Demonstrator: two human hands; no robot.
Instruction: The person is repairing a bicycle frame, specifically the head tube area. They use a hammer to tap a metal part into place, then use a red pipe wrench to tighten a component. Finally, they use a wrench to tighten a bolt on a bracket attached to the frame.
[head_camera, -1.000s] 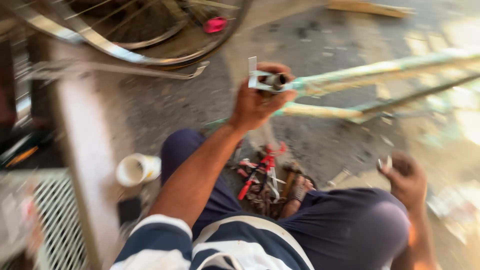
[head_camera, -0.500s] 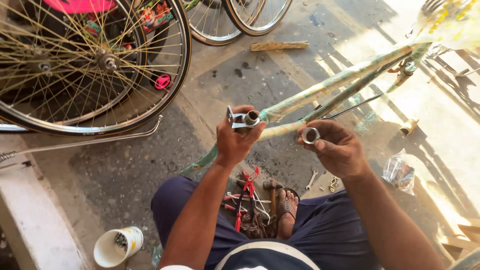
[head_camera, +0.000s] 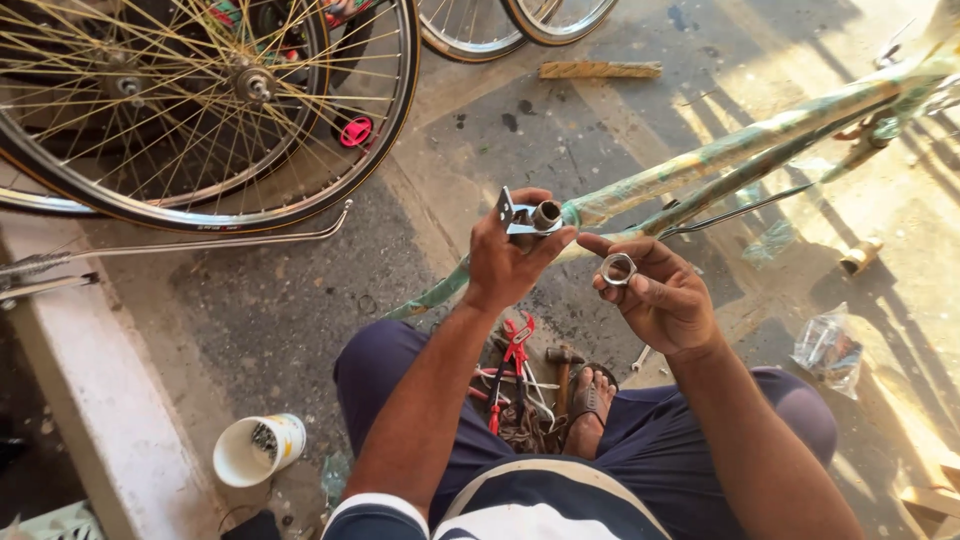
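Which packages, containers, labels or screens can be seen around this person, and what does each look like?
Clear plastic bag: crumpled on the ground at right, small parts inside.
White cup: lower left on the ground, round, small dark parts inside.
Wrapping on the bicycle frame: greenish film round the tubes, upper right.
No screens or signs show.

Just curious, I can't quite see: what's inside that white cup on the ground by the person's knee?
The white cup holds a dark cluster of small bits against its far wall, too small to identify. The rest looks bare white; its near wall hides the lower part.

Single head view, looking steeply down, close over lap and pavement (head_camera: 300, 300).
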